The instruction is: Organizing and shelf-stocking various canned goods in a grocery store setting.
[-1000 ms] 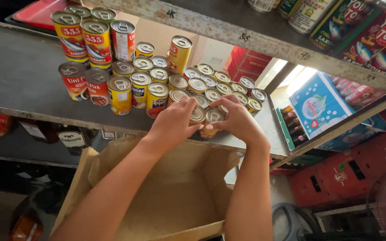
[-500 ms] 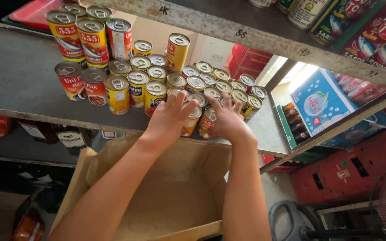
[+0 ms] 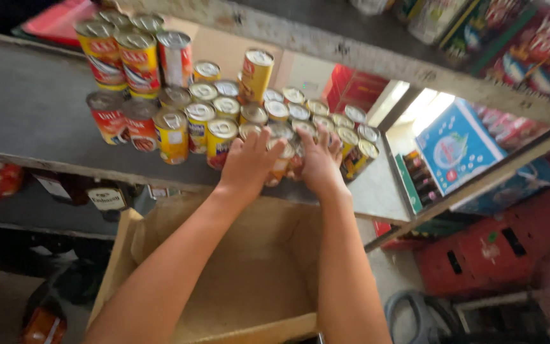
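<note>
Both my hands reach onto a grey shelf (image 3: 27, 114) packed with tins. My left hand (image 3: 249, 160) lies over a short gold-topped can (image 3: 282, 164) at the front of the cluster, fingers curled on its top. Right beside it, my right hand (image 3: 321, 164) grips another short can that it mostly hides. Several short yellow and red cans (image 3: 300, 114) stand in rows just beyond my fingers. Taller yellow and red cans (image 3: 138, 60) are stacked at the far left, and one tall yellow can (image 3: 256, 73) stands at the back.
An open cardboard box (image 3: 237, 280) sits under my forearms, below the shelf edge. A wooden upper shelf (image 3: 351, 51) with packets runs overhead. A blue carton (image 3: 456, 150) and a red crate (image 3: 479, 261) are to the right. Bags hang under the shelf at left.
Both hands moved forward from the shelf's front edge, carrying short cans into the cluster. The fingers now lie flatter over the can tops.
</note>
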